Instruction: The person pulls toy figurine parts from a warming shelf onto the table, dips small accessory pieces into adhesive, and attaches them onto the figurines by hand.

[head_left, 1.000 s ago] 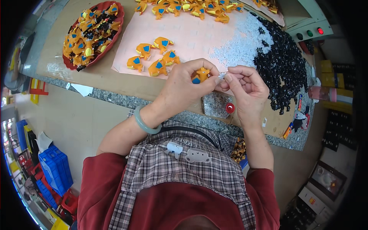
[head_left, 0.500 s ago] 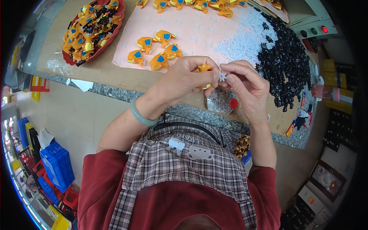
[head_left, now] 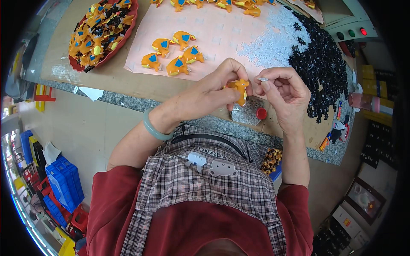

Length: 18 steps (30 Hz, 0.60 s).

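Note:
My left hand (head_left: 213,94) is closed round an orange and yellow toy figure (head_left: 240,90), held upright over the table's near edge. Just right of it, my right hand (head_left: 285,89) pinches a small whitish plastic piece (head_left: 262,79) between thumb and fingertip. The piece and the figure are apart. Beyond my left hand, several orange figures with blue patches (head_left: 177,66) lie on the pink sheet (head_left: 213,47). Past my right hand spread a heap of small whitish pieces (head_left: 275,42) and a heap of small black pieces (head_left: 320,72).
A red bowl (head_left: 133,21) of orange and black parts stands at the far left. More orange figures (head_left: 226,5) line the back. Near my hands are a clear container (head_left: 245,113) and a red cap (head_left: 261,113). Small tubes (head_left: 325,141) lie at right.
My right hand has drawn away to the right with the whitish piece, which was beside the figure and now shows edge-on. The figure in my left hand has turned and shows more fully.

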Each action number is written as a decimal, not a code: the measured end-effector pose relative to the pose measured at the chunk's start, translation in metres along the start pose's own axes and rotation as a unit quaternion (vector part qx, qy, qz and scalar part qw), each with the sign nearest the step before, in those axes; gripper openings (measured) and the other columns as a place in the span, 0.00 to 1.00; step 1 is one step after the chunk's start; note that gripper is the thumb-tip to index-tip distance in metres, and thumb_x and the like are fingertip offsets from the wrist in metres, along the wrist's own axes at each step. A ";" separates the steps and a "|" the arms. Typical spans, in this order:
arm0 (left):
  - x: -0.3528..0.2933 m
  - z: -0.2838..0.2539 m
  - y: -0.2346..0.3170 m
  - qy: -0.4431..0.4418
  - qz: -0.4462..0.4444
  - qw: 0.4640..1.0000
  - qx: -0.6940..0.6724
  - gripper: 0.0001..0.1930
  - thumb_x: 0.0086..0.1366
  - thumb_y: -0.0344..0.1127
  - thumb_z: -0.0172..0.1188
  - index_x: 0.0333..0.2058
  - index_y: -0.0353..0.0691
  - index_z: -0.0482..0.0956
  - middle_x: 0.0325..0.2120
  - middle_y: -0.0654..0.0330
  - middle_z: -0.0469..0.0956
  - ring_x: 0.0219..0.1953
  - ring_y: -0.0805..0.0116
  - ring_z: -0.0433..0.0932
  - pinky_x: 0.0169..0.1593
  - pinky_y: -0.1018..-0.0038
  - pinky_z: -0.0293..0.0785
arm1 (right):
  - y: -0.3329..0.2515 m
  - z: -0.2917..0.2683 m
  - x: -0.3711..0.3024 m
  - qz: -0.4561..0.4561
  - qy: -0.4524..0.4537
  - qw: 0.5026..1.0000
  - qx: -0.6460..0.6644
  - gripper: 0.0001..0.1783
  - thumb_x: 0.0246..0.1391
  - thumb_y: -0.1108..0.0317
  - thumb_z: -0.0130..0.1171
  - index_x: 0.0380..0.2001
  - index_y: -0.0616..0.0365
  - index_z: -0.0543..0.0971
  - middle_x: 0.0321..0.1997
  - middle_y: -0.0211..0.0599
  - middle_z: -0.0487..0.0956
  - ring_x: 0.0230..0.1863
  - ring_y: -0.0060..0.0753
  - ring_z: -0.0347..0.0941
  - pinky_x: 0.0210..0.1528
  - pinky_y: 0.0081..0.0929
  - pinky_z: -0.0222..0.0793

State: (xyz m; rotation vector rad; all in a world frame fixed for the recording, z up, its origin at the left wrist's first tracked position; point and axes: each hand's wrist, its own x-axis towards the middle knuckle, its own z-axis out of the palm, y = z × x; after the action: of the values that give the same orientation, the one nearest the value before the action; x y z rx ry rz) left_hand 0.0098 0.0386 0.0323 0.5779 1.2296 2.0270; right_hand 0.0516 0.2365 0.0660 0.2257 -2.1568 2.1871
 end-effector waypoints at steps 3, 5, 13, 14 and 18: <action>-0.001 -0.001 -0.001 -0.014 -0.002 1.000 -0.004 0.11 0.69 0.31 0.50 0.48 0.39 0.65 0.42 0.57 0.74 0.39 0.73 0.75 0.38 0.80 0.71 | 0.001 -0.001 0.000 -0.014 0.010 0.998 -0.064 0.07 0.55 0.82 0.59 0.39 0.67 0.77 0.39 0.38 0.78 0.37 0.21 0.76 0.40 0.18 0.75; -0.001 0.001 0.001 -0.007 -0.017 1.000 0.020 0.10 0.69 0.32 0.49 0.47 0.40 0.65 0.41 0.57 0.74 0.41 0.73 0.75 0.40 0.80 0.71 | 0.001 0.001 0.001 -0.010 0.013 0.998 -0.062 0.07 0.55 0.82 0.59 0.38 0.67 0.77 0.38 0.37 0.78 0.37 0.20 0.77 0.40 0.17 0.75; -0.003 -0.003 0.002 -0.008 -0.041 0.999 -0.015 0.10 0.70 0.30 0.46 0.49 0.42 0.67 0.38 0.60 0.73 0.36 0.76 0.72 0.35 0.82 0.66 | 0.005 0.002 -0.001 -0.066 0.009 0.988 -0.141 0.07 0.55 0.83 0.59 0.38 0.67 0.79 0.39 0.37 0.78 0.37 0.20 0.76 0.41 0.16 0.73; -0.003 -0.002 0.001 -0.008 -0.041 0.999 -0.015 0.10 0.70 0.30 0.46 0.49 0.42 0.67 0.38 0.60 0.73 0.36 0.76 0.72 0.35 0.82 0.66 | 0.005 0.002 -0.002 -0.073 0.006 0.985 -0.158 0.07 0.55 0.83 0.59 0.38 0.67 0.79 0.39 0.37 0.78 0.38 0.20 0.76 0.41 0.15 0.73; -0.002 0.002 -0.003 0.012 -0.034 0.998 -0.053 0.10 0.70 0.32 0.48 0.49 0.41 0.66 0.33 0.62 0.73 0.31 0.79 0.69 0.29 0.84 0.63 | 0.006 0.009 -0.005 -0.041 0.034 0.991 -0.119 0.08 0.52 0.83 0.62 0.36 0.65 0.81 0.36 0.34 0.79 0.37 0.19 0.76 0.39 0.16 0.73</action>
State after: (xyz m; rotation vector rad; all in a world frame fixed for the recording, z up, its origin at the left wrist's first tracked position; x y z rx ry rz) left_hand 0.0137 0.0395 0.0307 0.4571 1.1325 2.0329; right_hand 0.0566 0.2274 0.0590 0.2186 -2.2992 1.8457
